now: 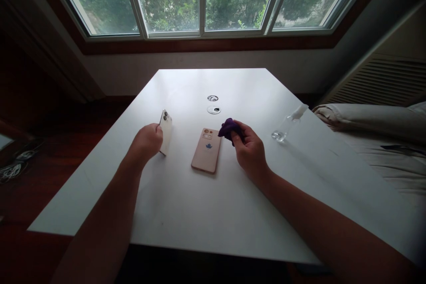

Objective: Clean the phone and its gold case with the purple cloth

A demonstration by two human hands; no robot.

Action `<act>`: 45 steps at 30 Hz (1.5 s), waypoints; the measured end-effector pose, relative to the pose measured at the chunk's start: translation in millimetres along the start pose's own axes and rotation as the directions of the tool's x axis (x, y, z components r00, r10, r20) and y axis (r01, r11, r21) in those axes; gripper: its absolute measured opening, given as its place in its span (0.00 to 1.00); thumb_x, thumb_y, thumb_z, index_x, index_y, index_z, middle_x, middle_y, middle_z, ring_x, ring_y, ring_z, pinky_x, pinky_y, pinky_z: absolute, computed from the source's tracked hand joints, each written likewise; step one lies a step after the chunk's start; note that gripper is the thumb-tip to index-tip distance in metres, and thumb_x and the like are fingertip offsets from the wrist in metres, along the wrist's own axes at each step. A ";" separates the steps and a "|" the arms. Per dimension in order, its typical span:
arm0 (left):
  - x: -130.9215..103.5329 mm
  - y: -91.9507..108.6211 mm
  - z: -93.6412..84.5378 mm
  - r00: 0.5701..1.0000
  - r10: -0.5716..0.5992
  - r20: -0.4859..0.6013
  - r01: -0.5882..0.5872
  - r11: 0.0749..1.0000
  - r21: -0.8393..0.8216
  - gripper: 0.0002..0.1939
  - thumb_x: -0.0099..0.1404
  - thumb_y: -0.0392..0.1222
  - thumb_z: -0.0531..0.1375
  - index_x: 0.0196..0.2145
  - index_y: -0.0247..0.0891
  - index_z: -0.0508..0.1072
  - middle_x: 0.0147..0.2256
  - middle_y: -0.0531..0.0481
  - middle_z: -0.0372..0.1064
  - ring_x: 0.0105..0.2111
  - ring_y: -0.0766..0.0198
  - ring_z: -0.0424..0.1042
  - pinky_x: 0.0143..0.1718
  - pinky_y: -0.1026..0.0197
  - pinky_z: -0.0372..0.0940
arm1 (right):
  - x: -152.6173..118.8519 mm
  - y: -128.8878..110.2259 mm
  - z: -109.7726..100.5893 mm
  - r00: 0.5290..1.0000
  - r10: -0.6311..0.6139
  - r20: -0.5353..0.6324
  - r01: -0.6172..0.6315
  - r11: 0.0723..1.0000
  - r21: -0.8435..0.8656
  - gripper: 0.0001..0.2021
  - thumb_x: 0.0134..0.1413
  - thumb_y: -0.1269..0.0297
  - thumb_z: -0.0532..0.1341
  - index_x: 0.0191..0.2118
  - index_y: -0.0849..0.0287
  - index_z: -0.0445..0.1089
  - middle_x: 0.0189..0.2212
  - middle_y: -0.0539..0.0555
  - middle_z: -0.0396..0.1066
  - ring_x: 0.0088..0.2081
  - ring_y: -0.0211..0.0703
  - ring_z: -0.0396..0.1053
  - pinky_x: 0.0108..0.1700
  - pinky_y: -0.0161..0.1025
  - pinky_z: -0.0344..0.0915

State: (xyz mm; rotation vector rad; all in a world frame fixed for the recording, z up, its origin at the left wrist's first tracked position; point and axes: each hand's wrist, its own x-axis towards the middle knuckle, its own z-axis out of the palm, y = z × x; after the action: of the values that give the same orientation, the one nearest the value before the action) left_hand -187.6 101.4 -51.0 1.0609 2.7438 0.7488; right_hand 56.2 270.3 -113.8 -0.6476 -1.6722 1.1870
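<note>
I have the left hand [148, 142] closed along the near edge of a slim, white-backed smartphone with a raised camera cluster [167, 133], holding it tilted up on the left part of the white, smooth tabletop [186, 213]; I can't tell whether its lower corner touches. The right hand [250, 148] is partly curled, thumb and fingers pinching a bunched, dark purple cloth [229, 128]. Between the hands I see a pinkish-beige rectangular phone with a dark leaf-shaped mark [206, 151], lying flat with its camera side up. The cloth is at its upper right corner; I can't judge whether they touch. Right of the right hand is a clear plastic bottle with a whitish spray top [289, 123]. Beyond the beige phone I see two small round silver-rimmed discs [213, 110], one behind the other.
</note>
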 end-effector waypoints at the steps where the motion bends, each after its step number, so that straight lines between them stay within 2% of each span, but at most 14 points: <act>1: 1.4 -1.9 -1.3 0.999 -0.040 0.013 0.042 0.992 -0.122 0.21 0.69 0.48 0.50 0.40 0.33 0.79 0.35 0.39 0.77 0.35 0.50 0.74 0.33 0.55 0.64 | 0.4 0.3 0.0 1.000 -0.002 -0.011 0.002 1.000 0.004 0.20 0.63 0.57 0.63 0.59 0.51 0.71 0.52 0.56 0.77 0.51 0.53 0.76 0.57 0.59 0.73; 2: 2.0 -2.4 -1.9 0.996 -0.080 0.035 0.087 0.960 -0.268 0.20 0.68 0.49 0.52 0.42 0.34 0.79 0.35 0.40 0.76 0.34 0.51 0.74 0.32 0.56 0.65 | 0.9 0.6 0.0 1.000 -0.005 -0.022 0.005 1.000 0.007 0.20 0.63 0.57 0.63 0.59 0.52 0.71 0.52 0.56 0.77 0.51 0.53 0.76 0.58 0.60 0.72; 4: 0.3 1.8 -0.9 0.987 -0.129 0.096 0.161 0.815 -0.557 0.20 0.65 0.50 0.56 0.46 0.34 0.78 0.35 0.43 0.76 0.33 0.54 0.74 0.31 0.58 0.66 | 2.0 1.5 -0.4 0.999 -0.006 -0.041 0.007 1.000 0.005 0.20 0.63 0.57 0.63 0.59 0.52 0.71 0.53 0.56 0.76 0.52 0.54 0.75 0.58 0.61 0.71; 7: -10.3 19.2 6.0 0.981 -0.121 0.151 0.193 0.569 -0.800 0.21 0.62 0.50 0.60 0.49 0.35 0.76 0.36 0.45 0.76 0.33 0.58 0.73 0.30 0.60 0.68 | 3.8 3.0 -2.0 0.998 -0.006 -0.063 0.006 1.000 -0.007 0.21 0.63 0.58 0.63 0.60 0.52 0.71 0.54 0.57 0.76 0.53 0.54 0.75 0.59 0.61 0.71; 9: -21.5 33.3 13.9 0.978 -0.088 0.191 0.209 0.471 -0.857 0.20 0.61 0.49 0.61 0.48 0.36 0.75 0.37 0.46 0.75 0.33 0.59 0.72 0.30 0.61 0.68 | 4.8 3.5 -3.4 0.997 -0.015 -0.078 0.014 1.000 -0.019 0.21 0.63 0.58 0.63 0.61 0.52 0.71 0.56 0.57 0.75 0.55 0.54 0.74 0.60 0.61 0.69; 12: -39.3 49.1 28.9 0.953 0.033 0.302 0.269 0.370 -0.889 0.19 0.61 0.51 0.62 0.45 0.38 0.76 0.34 0.48 0.75 0.33 0.60 0.72 0.29 0.63 0.67 | 5.4 2.8 -5.6 0.993 -0.053 -0.109 0.046 0.997 -0.068 0.22 0.64 0.59 0.61 0.62 0.51 0.70 0.59 0.57 0.72 0.59 0.54 0.71 0.64 0.61 0.65; 18: -59.9 60.4 50.9 0.888 0.108 0.447 0.407 0.269 -0.873 0.18 0.61 0.51 0.63 0.42 0.35 0.77 0.32 0.49 0.73 0.30 0.62 0.71 0.27 0.64 0.65 | 3.5 -9.1 -8.5 0.975 -0.195 -0.101 0.177 0.970 -0.165 0.20 0.67 0.64 0.58 0.63 0.50 0.69 0.59 0.55 0.72 0.59 0.50 0.69 0.66 0.56 0.63; 22: -67.0 67.1 50.9 0.863 0.096 0.495 0.455 0.274 -0.847 0.19 0.64 0.53 0.63 0.45 0.35 0.76 0.36 0.46 0.75 0.32 0.61 0.72 0.26 0.64 0.66 | 1.4 -16.7 -6.6 0.956 -0.295 -0.012 0.288 0.940 -0.181 0.18 0.68 0.67 0.57 0.60 0.48 0.73 0.58 0.55 0.71 0.60 0.48 0.68 0.66 0.52 0.63; 26: -71.8 73.8 46.9 0.850 0.136 0.509 0.457 0.291 -0.841 0.24 0.65 0.57 0.63 0.49 0.35 0.75 0.40 0.42 0.76 0.34 0.57 0.75 0.29 0.59 0.70 | -0.8 -18.6 -4.6 0.954 -0.292 0.062 0.298 0.943 -0.148 0.17 0.67 0.66 0.57 0.57 0.47 0.75 0.58 0.54 0.72 0.59 0.50 0.70 0.64 0.52 0.66; 30: -72.0 73.8 46.1 0.879 0.124 0.460 0.401 0.329 -0.855 0.26 0.62 0.57 0.66 0.49 0.34 0.74 0.42 0.40 0.76 0.35 0.56 0.76 0.32 0.57 0.71 | -2.3 -18.9 -4.9 0.957 -0.256 0.135 0.270 0.958 -0.096 0.17 0.66 0.64 0.59 0.57 0.49 0.75 0.60 0.55 0.71 0.60 0.51 0.70 0.63 0.53 0.68; 34: -70.5 70.4 48.6 0.900 0.129 0.416 0.340 0.389 -0.856 0.27 0.60 0.59 0.67 0.48 0.35 0.75 0.41 0.41 0.77 0.35 0.57 0.75 0.32 0.59 0.70 | -0.6 -17.4 -4.3 0.976 -0.174 0.132 0.176 0.984 -0.008 0.13 0.64 0.58 0.62 0.51 0.51 0.77 0.57 0.55 0.74 0.58 0.52 0.71 0.59 0.53 0.71; 39: -71.0 69.2 50.3 0.910 0.170 0.379 0.278 0.429 -0.860 0.26 0.59 0.59 0.68 0.46 0.36 0.76 0.39 0.43 0.77 0.35 0.56 0.75 0.33 0.58 0.70 | 5.1 -8.5 -2.9 0.991 -0.024 0.132 0.001 0.984 0.176 0.11 0.58 0.53 0.68 0.41 0.53 0.79 0.47 0.54 0.79 0.47 0.51 0.77 0.50 0.53 0.78; 42: -71.7 68.2 50.2 0.920 0.225 0.320 0.181 0.480 -0.858 0.24 0.61 0.57 0.67 0.46 0.36 0.75 0.40 0.43 0.77 0.37 0.55 0.75 0.34 0.59 0.69 | 8.0 -5.6 -3.6 0.987 0.082 0.140 -0.119 0.951 0.285 0.14 0.52 0.54 0.72 0.43 0.53 0.75 0.41 0.52 0.80 0.42 0.48 0.78 0.46 0.52 0.79; 45: -72.3 65.5 51.2 0.928 0.289 0.236 0.049 0.533 -0.845 0.21 0.64 0.55 0.66 0.46 0.36 0.76 0.40 0.43 0.77 0.38 0.56 0.74 0.34 0.60 0.68 | 10.1 -8.2 -5.0 0.970 0.151 0.193 -0.212 0.911 0.353 0.22 0.51 0.55 0.73 0.51 0.51 0.72 0.42 0.52 0.80 0.41 0.47 0.78 0.43 0.50 0.79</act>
State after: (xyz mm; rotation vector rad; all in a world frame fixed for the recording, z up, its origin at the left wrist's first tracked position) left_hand -80.1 116.4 -69.6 0.9836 1.6086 1.5123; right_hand 57.4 277.4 -102.0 -0.4846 -1.4803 1.6795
